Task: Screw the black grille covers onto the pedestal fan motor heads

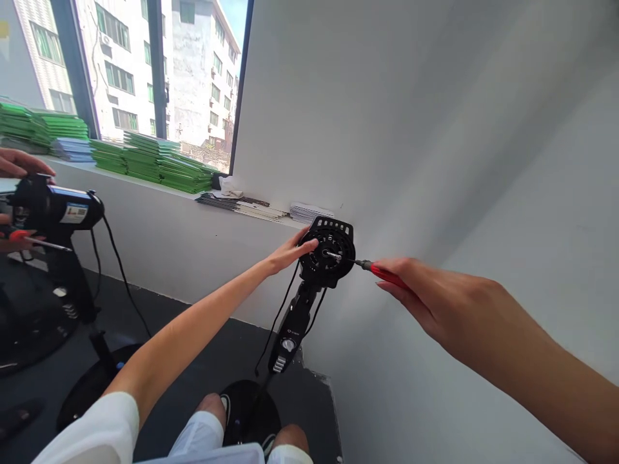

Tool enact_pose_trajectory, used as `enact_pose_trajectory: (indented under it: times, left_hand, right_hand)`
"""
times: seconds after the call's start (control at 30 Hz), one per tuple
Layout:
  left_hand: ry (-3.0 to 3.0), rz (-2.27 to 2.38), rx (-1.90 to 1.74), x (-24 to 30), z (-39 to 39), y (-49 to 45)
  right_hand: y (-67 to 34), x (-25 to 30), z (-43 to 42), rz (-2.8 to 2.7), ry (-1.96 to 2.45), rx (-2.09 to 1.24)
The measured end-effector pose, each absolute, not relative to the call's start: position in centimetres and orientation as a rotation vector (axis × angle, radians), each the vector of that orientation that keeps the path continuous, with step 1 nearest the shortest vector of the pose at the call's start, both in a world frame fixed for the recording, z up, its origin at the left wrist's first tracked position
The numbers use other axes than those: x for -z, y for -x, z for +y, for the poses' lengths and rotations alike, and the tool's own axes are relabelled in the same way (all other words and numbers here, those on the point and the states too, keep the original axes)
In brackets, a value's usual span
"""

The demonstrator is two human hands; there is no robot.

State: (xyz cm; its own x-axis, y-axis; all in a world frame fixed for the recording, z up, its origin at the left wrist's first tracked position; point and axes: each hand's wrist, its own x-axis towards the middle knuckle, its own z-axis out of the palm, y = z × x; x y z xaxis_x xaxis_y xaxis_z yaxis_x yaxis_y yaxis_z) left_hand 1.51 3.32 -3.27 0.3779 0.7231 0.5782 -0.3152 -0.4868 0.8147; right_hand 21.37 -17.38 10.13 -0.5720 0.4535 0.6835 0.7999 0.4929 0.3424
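A screwdriver [385, 274] is being gripped by the right hand [430, 290], a fan [333, 274] left of it by the left hand [291, 251].

Two of each: screwdrivers [384, 274], black stands [293, 322], motor heads [331, 234].
In frame are one left hand [293, 251] and one right hand [411, 283] of the wearer, plus two co-worker's hands [24, 162], four altogether. Each stand carries one silver knob [287, 345]. Three round black bases [265, 403], two knees [211, 406], one white sleeve [99, 428] and one framed window [155, 71] are also visible.
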Motion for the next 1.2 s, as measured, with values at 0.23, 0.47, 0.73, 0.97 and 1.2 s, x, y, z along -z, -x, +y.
enact_pose_trajectory:
  times: [0.23, 0.47, 0.73, 0.97, 1.2]
  left_hand:
    - [-1.568, 0.483, -1.404, 3.5, 1.8, -2.2]
    - [-1.567, 0.411, -1.407, 3.6, 1.9, -2.5]
    - [-1.555, 0.419, -1.44, 3.7, 1.9, -2.7]
    - [-1.586, 0.408, -1.429, 3.4, 1.7, -2.5]
    - [-1.566, 0.383, -1.412, 3.7, 2.0, -2.5]
  right_hand:
    - [-20.9, -9.2, -17.1, -2.152, 1.081, 1.173]
    - [-20.2, -9.5, -17.8, -2.099, 0.891, 1.17]
    - [-19.9, -10.1, -16.0, -2.108, 0.925, 1.242]
    - [-20.3, -10.0, -15.5, -2.116, 0.896, 1.275]
    - [-20.0, -10.5, -15.7, -2.105, 0.844, 1.354]
